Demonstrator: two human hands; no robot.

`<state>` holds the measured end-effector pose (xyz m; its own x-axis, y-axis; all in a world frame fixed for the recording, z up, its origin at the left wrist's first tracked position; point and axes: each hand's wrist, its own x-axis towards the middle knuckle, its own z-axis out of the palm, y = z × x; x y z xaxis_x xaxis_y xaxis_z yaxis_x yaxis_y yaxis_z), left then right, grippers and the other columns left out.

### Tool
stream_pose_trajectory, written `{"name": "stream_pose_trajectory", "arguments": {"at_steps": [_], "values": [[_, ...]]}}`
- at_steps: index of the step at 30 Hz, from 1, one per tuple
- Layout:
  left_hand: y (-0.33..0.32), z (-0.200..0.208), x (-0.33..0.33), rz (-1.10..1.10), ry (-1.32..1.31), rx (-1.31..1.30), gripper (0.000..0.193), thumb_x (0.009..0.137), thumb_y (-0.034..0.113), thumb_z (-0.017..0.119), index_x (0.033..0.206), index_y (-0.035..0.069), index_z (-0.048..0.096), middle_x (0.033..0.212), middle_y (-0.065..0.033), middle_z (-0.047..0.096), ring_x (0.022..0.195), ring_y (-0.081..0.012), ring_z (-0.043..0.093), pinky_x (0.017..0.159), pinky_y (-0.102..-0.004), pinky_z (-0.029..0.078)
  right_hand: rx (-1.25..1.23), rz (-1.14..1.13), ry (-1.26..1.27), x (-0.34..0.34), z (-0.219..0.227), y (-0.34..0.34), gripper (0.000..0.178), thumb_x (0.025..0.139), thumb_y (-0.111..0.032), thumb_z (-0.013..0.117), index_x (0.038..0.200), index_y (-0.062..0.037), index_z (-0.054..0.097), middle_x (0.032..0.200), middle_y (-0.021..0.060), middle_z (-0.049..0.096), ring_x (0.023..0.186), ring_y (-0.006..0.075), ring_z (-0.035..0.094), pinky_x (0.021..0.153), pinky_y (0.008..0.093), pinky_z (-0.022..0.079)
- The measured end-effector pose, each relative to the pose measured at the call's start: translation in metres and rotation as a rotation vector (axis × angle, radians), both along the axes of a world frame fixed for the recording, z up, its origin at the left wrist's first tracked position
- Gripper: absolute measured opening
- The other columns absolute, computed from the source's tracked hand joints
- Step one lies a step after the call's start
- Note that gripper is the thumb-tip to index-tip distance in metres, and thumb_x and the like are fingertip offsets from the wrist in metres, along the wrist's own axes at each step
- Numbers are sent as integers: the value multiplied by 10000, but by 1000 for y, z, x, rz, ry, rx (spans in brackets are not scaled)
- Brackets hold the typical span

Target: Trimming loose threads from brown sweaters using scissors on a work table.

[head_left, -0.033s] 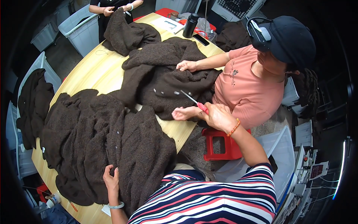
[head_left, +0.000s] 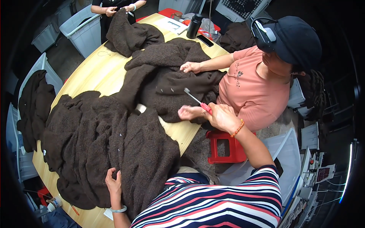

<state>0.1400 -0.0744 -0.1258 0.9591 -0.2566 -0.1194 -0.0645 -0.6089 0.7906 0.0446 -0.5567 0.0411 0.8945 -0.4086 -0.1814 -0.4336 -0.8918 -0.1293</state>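
Brown fleecy fabric point(head_left: 91, 148) covers the near part of the table in thick folds. My left hand point(head_left: 113, 184) rests against it, thumb and forefinger apart with the cloth behind them. My right hand point(head_left: 224, 118) is closed round a red-handled tool with a thin metal shaft point(head_left: 195, 98); its exact kind I cannot make out. The shaft points up and left, over a second brown fleecy piece point(head_left: 171, 85) with small pale marks. A co-worker in a pink shirt sits there, one hand point(head_left: 190, 67) on that piece and the other point(head_left: 189, 113) near my tool.
A second co-worker's hands point(head_left: 119, 9) lift brown fabric point(head_left: 131, 36) at the far side. A black bottle point(head_left: 194, 26) and a phone point(head_left: 205, 40) stand and lie on the wooden table point(head_left: 110, 72). A red stool point(head_left: 224, 150) and white bins point(head_left: 81, 30) surround it.
The tool's tip has turned slightly and the pink-shirted co-worker's nearer hand has shifted a little right. The fabric fold beside it has moved. My left hand stays put.
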Motion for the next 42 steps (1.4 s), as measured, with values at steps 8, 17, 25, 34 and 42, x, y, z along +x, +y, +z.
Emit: {"name": "stream_pose_trajectory", "arguments": {"at_steps": [8,17,25,34,42], "values": [[-1,2,-3,39,-6,-24,243,858,107,704,1031,-41,621,938,-144,670,902,-238,638,870,-331,487,144,59,18,-23,-14,32,314,935,-331,587,1002,-27,545,729,252,651,718,451,658,682,559,517],[1,-1,0,12,-11,-2,237,856,109,707,1014,-45,621,938,-133,665,897,-232,632,865,-326,485,173,-4,12,-26,-26,36,291,940,-307,583,1012,-28,549,719,244,646,716,427,669,674,540,533],[5,-3,3,8,0,-16,212,857,71,688,1009,-56,614,919,-106,645,882,-201,607,863,-310,476,130,-109,4,-33,-33,5,297,934,-312,591,987,-22,554,745,263,656,750,441,671,699,547,528],[3,-5,8,-15,6,5,190,866,60,687,999,-49,607,900,-95,627,866,-191,589,855,-302,471,98,-185,-32,-38,-42,-28,314,919,-299,600,968,11,577,790,292,663,789,459,671,739,546,524],[3,-9,13,-45,-4,-1,190,867,60,689,990,-52,599,898,-96,622,859,-196,580,854,-306,470,61,-212,-48,-39,-43,-41,311,912,-294,605,927,15,587,803,281,670,805,441,678,749,528,530]]}}
